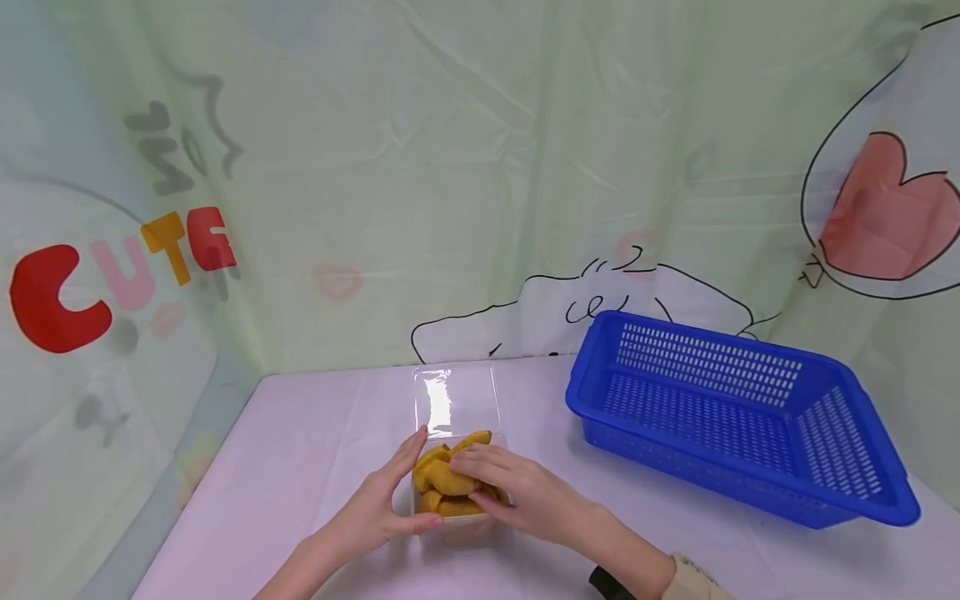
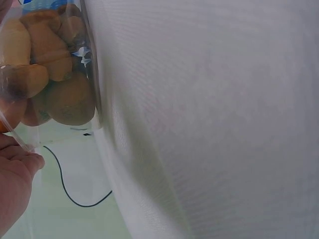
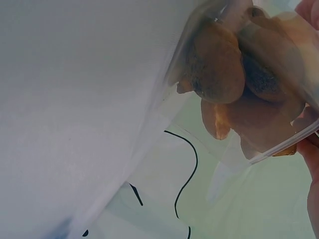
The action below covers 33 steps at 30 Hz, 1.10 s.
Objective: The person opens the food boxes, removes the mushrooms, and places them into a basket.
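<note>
A: What is shown nearest, at the bottom of the frame?
B: A beige sleeve and part of a dark object, both cut off by the lower edge.

A: And the hands?
B: The side of a clear plastic box, set at the lower centre, is touched by the left hand, its thumb and fingers stretched out and spread apart. From the right, a piece on top is pinched between the fingers and thumb of the right hand.

A: What is held in the box?
B: A heap of yellow-brown pieces, thick and rounded, piled above the rim. Through the clear walls, in the wrist views, they are seen as browner, some mottled with dark patches. Part of the heap is hidden by the right hand.

A: What is placed farther back?
B: Just behind the box, a clear, glossy lid is laid back on the pale pinkish table. At right, a blue slatted basket is stood, well apart from the box.

A: Can any writing be read?
B: On the printed curtain, at left, coloured letters seem to spell "CUTE". Black line drawings and a red heart, at upper right, are also printed there.
</note>
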Each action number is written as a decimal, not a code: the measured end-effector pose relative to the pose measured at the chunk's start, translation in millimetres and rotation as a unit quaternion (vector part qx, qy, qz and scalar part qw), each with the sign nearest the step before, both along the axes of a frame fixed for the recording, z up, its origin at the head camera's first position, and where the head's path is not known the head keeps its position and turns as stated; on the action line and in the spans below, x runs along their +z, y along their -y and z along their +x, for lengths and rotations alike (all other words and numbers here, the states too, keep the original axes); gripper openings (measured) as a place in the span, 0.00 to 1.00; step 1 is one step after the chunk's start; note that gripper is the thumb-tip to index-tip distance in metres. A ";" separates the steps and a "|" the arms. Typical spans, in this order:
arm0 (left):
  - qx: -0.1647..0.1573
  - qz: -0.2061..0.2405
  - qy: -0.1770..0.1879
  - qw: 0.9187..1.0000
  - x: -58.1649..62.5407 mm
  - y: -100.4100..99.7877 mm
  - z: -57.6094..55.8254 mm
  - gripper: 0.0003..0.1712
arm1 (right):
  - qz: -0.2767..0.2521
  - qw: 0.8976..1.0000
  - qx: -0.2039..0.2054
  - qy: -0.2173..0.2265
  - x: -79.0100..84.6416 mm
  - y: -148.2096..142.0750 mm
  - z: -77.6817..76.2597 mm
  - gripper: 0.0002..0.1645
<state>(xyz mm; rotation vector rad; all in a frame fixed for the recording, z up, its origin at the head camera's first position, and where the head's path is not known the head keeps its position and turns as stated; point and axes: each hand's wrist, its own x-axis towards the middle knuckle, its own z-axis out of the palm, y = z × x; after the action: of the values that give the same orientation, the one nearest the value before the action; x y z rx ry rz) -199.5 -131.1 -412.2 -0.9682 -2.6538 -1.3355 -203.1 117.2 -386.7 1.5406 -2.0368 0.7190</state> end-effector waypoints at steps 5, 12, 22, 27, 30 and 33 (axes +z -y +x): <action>0.000 0.004 0.002 1.000 1.2 -0.3 1.0 0.58 | -0.027 1.000 0.000 -0.005 -2.7 2.5 -1.3 0.19; 0.005 0.017 0.012 1.000 1.7 -0.8 2.5 0.58 | -0.076 0.996 0.006 0.035 -7.7 4.8 -2.7 0.19; 0.007 0.011 0.002 1.000 -1.3 -1.2 1.1 0.57 | -0.152 0.985 0.019 0.084 -15.5 6.9 -3.9 0.19; 0.005 0.014 0.001 1.000 -1.4 -1.2 1.0 0.57 | -0.174 0.980 0.025 0.097 -17.1 8.2 -3.4 0.26; 0.001 0.018 -0.003 1.000 -1.8 -0.9 0.4 0.56 | -0.193 0.975 0.029 0.103 -16.5 9.5 -2.8 0.28; 0.000 0.021 -0.009 1.000 -1.9 -0.5 0.2 0.54 | -0.216 0.970 0.034 0.109 -5.2 11.9 3.5 0.28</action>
<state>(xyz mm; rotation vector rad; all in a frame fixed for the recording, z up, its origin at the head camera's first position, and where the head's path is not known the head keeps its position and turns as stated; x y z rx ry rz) -199.3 -130.6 -414.1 -0.9698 -2.6025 -1.3694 -199.6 105.3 -391.9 1.3259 -1.8158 1.3109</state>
